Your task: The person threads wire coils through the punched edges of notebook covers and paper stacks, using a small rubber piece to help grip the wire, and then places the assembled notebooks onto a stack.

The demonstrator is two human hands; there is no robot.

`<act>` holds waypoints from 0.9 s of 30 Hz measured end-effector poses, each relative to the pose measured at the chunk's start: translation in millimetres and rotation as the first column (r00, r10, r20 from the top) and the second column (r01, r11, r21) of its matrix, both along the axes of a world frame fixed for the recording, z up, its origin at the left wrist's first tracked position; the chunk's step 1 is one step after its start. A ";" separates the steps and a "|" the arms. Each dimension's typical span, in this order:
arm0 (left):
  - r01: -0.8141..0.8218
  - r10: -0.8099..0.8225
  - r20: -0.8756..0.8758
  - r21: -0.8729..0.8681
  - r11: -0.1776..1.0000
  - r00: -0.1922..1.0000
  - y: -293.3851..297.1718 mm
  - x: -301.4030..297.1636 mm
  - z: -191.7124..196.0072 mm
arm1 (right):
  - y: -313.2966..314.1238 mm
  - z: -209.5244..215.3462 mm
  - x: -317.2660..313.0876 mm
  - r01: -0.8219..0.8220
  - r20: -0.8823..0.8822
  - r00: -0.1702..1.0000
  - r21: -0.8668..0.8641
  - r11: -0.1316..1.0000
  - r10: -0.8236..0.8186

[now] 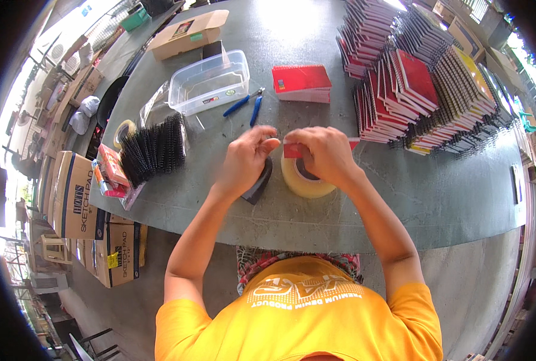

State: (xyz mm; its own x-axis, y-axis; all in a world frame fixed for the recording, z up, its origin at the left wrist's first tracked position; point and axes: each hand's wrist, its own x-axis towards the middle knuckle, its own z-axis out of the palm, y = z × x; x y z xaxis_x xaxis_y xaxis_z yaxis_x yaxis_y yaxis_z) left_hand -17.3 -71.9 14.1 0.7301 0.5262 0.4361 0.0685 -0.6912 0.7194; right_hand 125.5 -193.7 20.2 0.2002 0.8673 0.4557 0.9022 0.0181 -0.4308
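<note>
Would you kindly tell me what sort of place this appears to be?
Probably a notebook-binding workshop: stacked spiral notebooks, a bundle of black binding coils and blue-handled pliers share the large worktable.

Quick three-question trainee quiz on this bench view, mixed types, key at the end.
1. Short answer: which of the person's hands overlaps the large roll of clear tape in this view?
2. True or false: the stacked spiral-bound notebooks stand to the right of that roll.
3. Fill in the blank: the pliers on the table have ____ handles.

Key: 1. The right hand. 2. True. 3. Blue.
</note>
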 end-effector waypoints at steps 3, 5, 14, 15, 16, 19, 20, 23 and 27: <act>0.011 -0.172 -0.311 -0.457 0.889 0.935 3.2 -11.3 22.3 | -3.8 -4.8 -1.3 -0.039 -0.029 0.999 -0.005 0.999 0.039; -0.001 -0.124 -0.239 -0.465 0.886 0.963 -1.1 -9.4 20.9 | -0.6 -4.3 -1.2 0.025 -0.044 0.999 -0.017 1.000 -0.026; -0.032 -0.115 -0.247 -0.523 0.852 0.962 -10.7 -6.5 12.0 | 2.2 3.2 -3.7 0.056 -0.113 0.992 -0.018 0.998 -0.058; -0.034 -0.134 -0.257 -0.558 0.829 0.957 -10.2 -6.2 14.1 | 1.3 3.6 -3.0 0.043 -0.118 0.992 -0.021 0.999 -0.045; -0.036 -0.153 -0.266 -0.591 0.806 0.952 -9.3 -6.4 15.9 | 0.8 4.0 -3.1 0.050 -0.118 0.992 -0.031 0.998 -0.053; 0.090 -0.209 -0.195 -0.490 0.867 0.958 -6.5 -10.8 5.1 | 1.7 4.1 -5.0 0.059 -0.125 0.990 -0.044 0.997 -0.064; 0.150 -0.233 -0.157 -0.413 0.898 0.960 -5.9 -12.5 1.2 | 3.5 3.7 -4.7 0.056 -0.131 0.990 -0.040 0.998 -0.061; 0.035 -0.191 -0.232 -0.545 0.837 0.954 -10.0 -9.7 8.0 | 2.2 6.7 -5.8 0.066 -0.141 0.987 -0.075 0.995 -0.076; -0.043 -0.190 -0.281 -0.654 0.755 0.941 -9.5 -10.5 16.4 | 0.5 6.6 -6.0 0.055 -0.124 0.990 -0.066 0.996 -0.062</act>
